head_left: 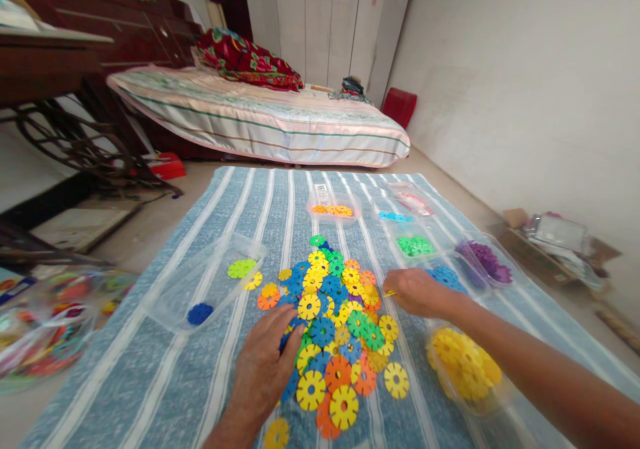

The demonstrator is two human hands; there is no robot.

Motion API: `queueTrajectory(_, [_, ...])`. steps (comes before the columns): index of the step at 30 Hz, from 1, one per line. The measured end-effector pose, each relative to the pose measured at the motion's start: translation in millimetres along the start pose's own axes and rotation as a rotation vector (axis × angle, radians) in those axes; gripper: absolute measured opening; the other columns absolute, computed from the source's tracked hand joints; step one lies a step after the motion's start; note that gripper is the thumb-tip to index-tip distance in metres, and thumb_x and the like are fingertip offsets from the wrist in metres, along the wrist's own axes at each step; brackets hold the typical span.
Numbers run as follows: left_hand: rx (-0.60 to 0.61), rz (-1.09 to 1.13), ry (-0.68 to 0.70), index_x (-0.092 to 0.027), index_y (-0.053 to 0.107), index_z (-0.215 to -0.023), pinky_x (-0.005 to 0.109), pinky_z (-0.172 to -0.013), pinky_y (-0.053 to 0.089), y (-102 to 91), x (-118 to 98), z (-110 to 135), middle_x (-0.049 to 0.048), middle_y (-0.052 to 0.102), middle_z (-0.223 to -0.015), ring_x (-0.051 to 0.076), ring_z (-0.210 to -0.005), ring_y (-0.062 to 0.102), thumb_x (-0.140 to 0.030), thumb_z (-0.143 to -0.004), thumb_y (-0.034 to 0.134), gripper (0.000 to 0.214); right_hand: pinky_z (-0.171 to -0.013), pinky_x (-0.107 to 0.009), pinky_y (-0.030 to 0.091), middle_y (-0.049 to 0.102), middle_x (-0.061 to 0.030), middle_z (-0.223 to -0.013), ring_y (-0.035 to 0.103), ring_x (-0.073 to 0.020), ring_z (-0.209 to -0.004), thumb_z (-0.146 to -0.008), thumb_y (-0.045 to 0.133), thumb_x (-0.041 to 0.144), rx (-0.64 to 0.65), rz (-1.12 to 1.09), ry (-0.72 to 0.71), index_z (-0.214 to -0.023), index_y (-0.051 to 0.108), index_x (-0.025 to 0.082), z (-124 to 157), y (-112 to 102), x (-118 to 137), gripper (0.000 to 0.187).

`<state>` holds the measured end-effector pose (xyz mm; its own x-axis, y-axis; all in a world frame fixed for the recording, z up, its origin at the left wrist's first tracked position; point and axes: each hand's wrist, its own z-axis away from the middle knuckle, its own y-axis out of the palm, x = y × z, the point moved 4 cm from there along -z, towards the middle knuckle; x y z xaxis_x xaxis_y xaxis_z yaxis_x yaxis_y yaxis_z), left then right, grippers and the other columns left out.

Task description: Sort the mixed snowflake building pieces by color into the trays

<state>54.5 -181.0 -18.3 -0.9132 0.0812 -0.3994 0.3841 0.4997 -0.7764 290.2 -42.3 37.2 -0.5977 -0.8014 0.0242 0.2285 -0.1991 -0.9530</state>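
Observation:
A heap of flat plastic snowflake discs in yellow, blue, orange and green lies on a blue striped cloth. My left hand rests palm down on the heap's left edge, fingers stretched over the discs. My right hand is at the heap's right edge, fingers pinched on a small yellow disc. A clear tub of yellow discs sits under my right forearm.
Clear tubs stand around: one at the left with a green and a blue disc, others with orange, green, blue and purple discs. A bag of mixed discs lies left. A bed stands behind.

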Motion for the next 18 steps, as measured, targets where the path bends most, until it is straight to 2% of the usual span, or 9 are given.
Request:
queueTrajectory(3, [-0.002, 0.003, -0.001, -0.021, 0.061, -0.102, 0.037, -0.09, 0.049, 1.1, 1, 1, 0.0066, 0.067, -0.106, 0.021, -0.101, 0.062, -0.043, -0.084, 0.047, 0.031, -0.067, -0.028, 0.04, 0.066, -0.0083, -0.088, 0.061, -0.0205, -0.081, -0.077, 0.041, 0.01, 0.05, -0.003, -0.02, -0.083, 0.064, 0.018, 33, -18, -3, 0.025])
queueTrajectory(5, [0.003, 0.002, -0.008, -0.021, 0.062, -0.101, 0.038, -0.089, 0.05, 1.6, 1, 0, 0.0067, 0.067, -0.106, 0.022, -0.101, 0.062, -0.044, -0.084, 0.047, 0.032, -0.068, -0.03, 0.041, 0.067, -0.0068, -0.083, 0.062, -0.0213, -0.079, -0.075, 0.046, 0.011, 0.137, -0.044, 0.007, -0.081, 0.067, 0.02, 59, -26, -9, 0.023])
queueTrajectory(7, [0.01, -0.002, -0.011, -0.021, 0.062, -0.101, 0.038, -0.088, 0.05, 1.6, 1, 0, 0.0067, 0.067, -0.106, 0.022, -0.1, 0.062, -0.044, -0.084, 0.047, 0.033, -0.07, -0.031, 0.042, 0.068, -0.0055, -0.084, 0.062, -0.0227, -0.081, -0.07, 0.056, 0.016, 0.218, -0.105, 0.057, -0.086, 0.069, 0.023, 80, -32, -17, 0.021])
queueTrajectory(9, [0.014, -0.001, -0.008, -0.02, 0.062, -0.101, 0.038, -0.088, 0.051, 1.2, 1, -1, 0.007, 0.067, -0.106, 0.023, -0.1, 0.062, -0.044, -0.084, 0.046, 0.034, -0.072, -0.033, 0.043, 0.068, -0.0059, -0.089, 0.062, -0.0247, -0.085, -0.066, 0.065, 0.024, 0.228, -0.139, 0.099, -0.094, 0.068, 0.024, 89, -34, -21, 0.028])
queueTrajectory(12, [0.01, 0.0, -0.002, -0.019, 0.062, -0.102, 0.038, -0.088, 0.05, 0.2, 0, -2, 0.0073, 0.067, -0.105, 0.023, -0.1, 0.062, -0.044, -0.084, 0.046, 0.034, -0.073, -0.033, 0.043, 0.068, -0.0074, -0.093, 0.061, -0.0256, -0.09, -0.075, 0.06, 0.035, 0.133, -0.127, 0.113, -0.096, 0.067, 0.023, 71, -33, -16, 0.026])
queueTrajectory(15, [0.01, -0.013, 0.0, -0.02, 0.062, -0.102, 0.038, -0.088, 0.051, 0.1, -1, -2, 0.0069, 0.067, -0.106, 0.022, -0.1, 0.062, -0.043, -0.084, 0.046, 0.033, -0.07, -0.033, 0.043, 0.068, -0.008, -0.094, 0.062, -0.0253, -0.089, -0.082, 0.05, 0.04, 0.043, -0.103, 0.093, -0.098, 0.065, 0.022, 31, -24, 1, 0.028])
queueTrajectory(18, [0.008, -0.021, 0.005, -0.02, 0.062, -0.102, 0.037, -0.088, 0.05, 0.3, -1, -1, 0.0073, 0.067, -0.106, 0.022, -0.1, 0.062, -0.042, -0.084, 0.046, 0.032, -0.068, -0.031, 0.043, 0.068, -0.0109, -0.097, 0.062, -0.026, -0.089, -0.081, 0.052, 0.044, 0.008, -0.053, 0.113, -0.099, 0.063, 0.018, -6, -11, 18, 0.033])
